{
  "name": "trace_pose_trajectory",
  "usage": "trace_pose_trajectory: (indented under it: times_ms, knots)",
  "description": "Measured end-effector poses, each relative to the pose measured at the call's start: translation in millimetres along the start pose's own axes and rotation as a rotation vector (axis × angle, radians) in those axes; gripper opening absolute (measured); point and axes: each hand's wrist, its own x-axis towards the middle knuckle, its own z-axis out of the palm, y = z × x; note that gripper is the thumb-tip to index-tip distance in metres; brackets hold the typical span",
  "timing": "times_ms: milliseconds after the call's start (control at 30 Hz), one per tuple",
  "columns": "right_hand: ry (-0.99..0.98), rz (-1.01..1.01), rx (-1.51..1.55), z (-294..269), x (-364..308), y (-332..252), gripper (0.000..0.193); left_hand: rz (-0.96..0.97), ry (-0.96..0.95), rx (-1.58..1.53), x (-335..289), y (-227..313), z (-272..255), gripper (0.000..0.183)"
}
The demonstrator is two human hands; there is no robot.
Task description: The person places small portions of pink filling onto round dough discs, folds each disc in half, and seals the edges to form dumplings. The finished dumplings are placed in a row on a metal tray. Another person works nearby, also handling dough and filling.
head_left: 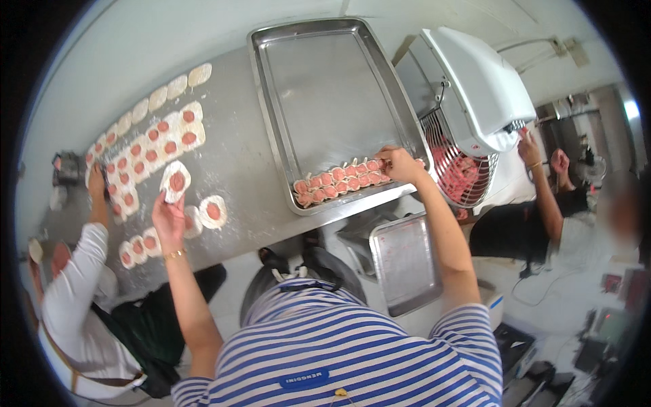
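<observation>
My left hand (167, 220) is closed on the lower edge of a floured dumpling wrapper (177, 181), raised above the steel table with a round of pink meat filling on it. Two rows of open-topped dumplings (339, 180) stand packed along the near edge of a large metal tray (325, 88). At the right end of those rows my right hand (401, 165) has its fingers pinched down on a dumpling, which they mostly cover. More wrappers with filling (213, 211) lie on the table near my left hand.
At the left, a co-worker's hand (97, 182) touches the sheets of filled wrappers (150, 148). Plain wrappers (177, 86) line the back. A white mixer (468, 81) with a wire guard over pink meat stands right of the tray. Below sits a smaller tray (407, 264). Another person (515, 227) is at the right.
</observation>
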Motion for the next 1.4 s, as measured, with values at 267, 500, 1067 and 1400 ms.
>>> trace_pose_trajectory:
  times_ms: [267,500,1067,1400]
  knots:
    - [-0.114,0.235,0.122,-12.3,4.9,-9.5,0.036,-0.150,-0.073,-0.057,-22.8,-43.3,18.6,0.022]
    - [-0.048,0.195,0.086,-9.9,2.3,-5.0,0.034,-0.213,-0.127,0.081,-43.4,-56.7,22.5,0.027]
    - [0.029,0.271,-0.094,-4.6,2.2,-17.3,0.033,-0.347,-0.302,0.076,-77.5,-71.9,52.3,0.027]
    - [-0.060,0.448,1.595,109.2,32.8,-246.2,0.018,-0.366,-0.219,0.126,-105.0,-87.1,70.8,0.031]
